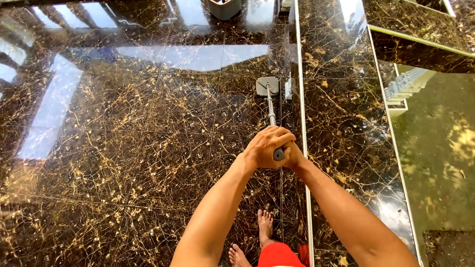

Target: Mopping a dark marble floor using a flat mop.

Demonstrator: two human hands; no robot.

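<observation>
Both hands grip the top end of a grey mop handle (271, 112). My left hand (264, 146) wraps over the end of the pole, and my right hand (293, 155) clasps it from the right side, partly hidden behind the left. The pole runs away from me down to a flat grey mop head (266, 85), which rests on the glossy dark marble floor (123, 128) close to the floor's step edge (298, 89). My bare feet (257, 237) show below my arms.
The floor is dark tile with gold veining and bright window reflections. To the right, steps (346, 123) of the same tile drop down toward a greenish concrete ground (435, 148). A grey bucket-like container (224, 8) stands at the top edge.
</observation>
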